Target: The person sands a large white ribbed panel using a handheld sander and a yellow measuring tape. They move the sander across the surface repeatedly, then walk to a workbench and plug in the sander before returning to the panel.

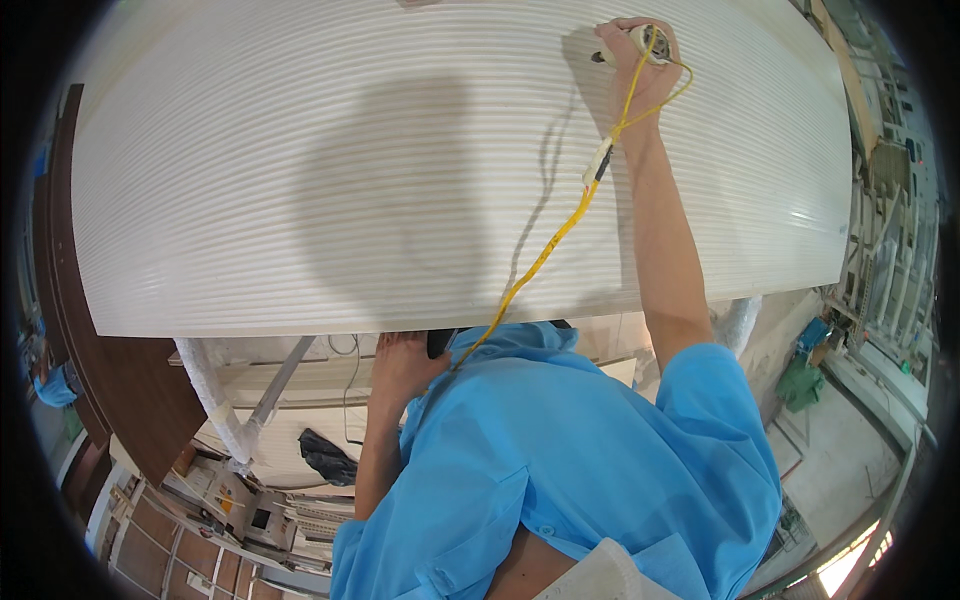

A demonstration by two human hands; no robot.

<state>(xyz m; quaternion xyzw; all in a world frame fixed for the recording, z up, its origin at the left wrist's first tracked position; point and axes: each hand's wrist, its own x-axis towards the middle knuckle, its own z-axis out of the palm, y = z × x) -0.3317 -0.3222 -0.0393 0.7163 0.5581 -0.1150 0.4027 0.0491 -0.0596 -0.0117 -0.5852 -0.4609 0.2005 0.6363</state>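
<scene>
A large white ribbed panel (540,130) lies in front of me. Near its far right part, my right hand (645,80) is closed round a small round-bodied corded power tool (655,44), pressed close to the ribs. Its exact kind does not show. From it a yellow cable (550,252) runs back over the panel to my body, with a pale and black taped joint partway along. My left hand (402,368) rests at the panel's near edge, its fingertips partly hidden there.
A dark brown board (120,390) stands at the left. Under the near edge are wrapped support legs (215,400) and a black crumpled bag (328,458). Racks of long profiles (880,250) stand at the right, with a green bag (800,384) on the floor.
</scene>
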